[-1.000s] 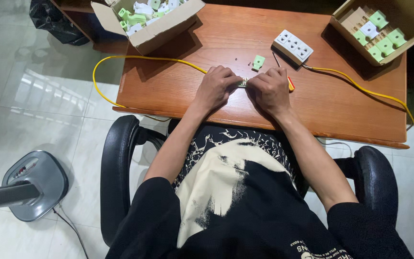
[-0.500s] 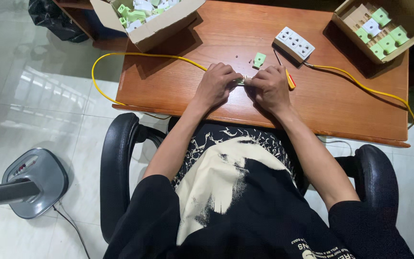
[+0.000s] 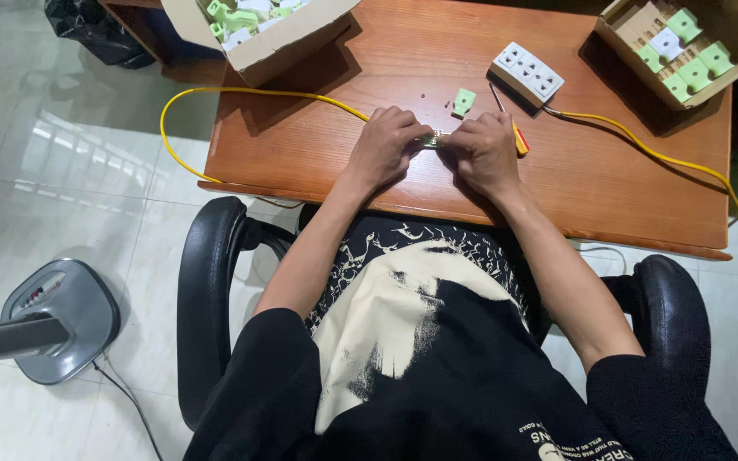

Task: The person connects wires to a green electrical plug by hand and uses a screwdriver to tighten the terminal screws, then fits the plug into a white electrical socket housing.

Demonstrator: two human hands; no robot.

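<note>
My left hand (image 3: 384, 145) and my right hand (image 3: 483, 150) meet over the wooden desk (image 3: 326, 162), both pinching a small green and metal electrical part (image 3: 431, 139) at the end of a yellow cable (image 3: 241, 94). The cable runs left from my left hand and loops off the desk edge. A small green piece (image 3: 464, 102) lies just beyond my hands. A screwdriver with a red and yellow handle (image 3: 518, 137) lies beside my right hand. A white multi-socket block (image 3: 527, 72) sits further back, with a second yellow cable (image 3: 642, 145) leading right.
A cardboard box (image 3: 275, 30) of green and white parts stands at the back left, another box (image 3: 694, 43) at the back right. Black chair armrests (image 3: 211, 282) flank me. A grey fan base (image 3: 57, 320) stands on the tiled floor at left.
Both hands stay together on the small part. The view has shifted slightly; my right hand has edged a little away from the screwdriver handle.
</note>
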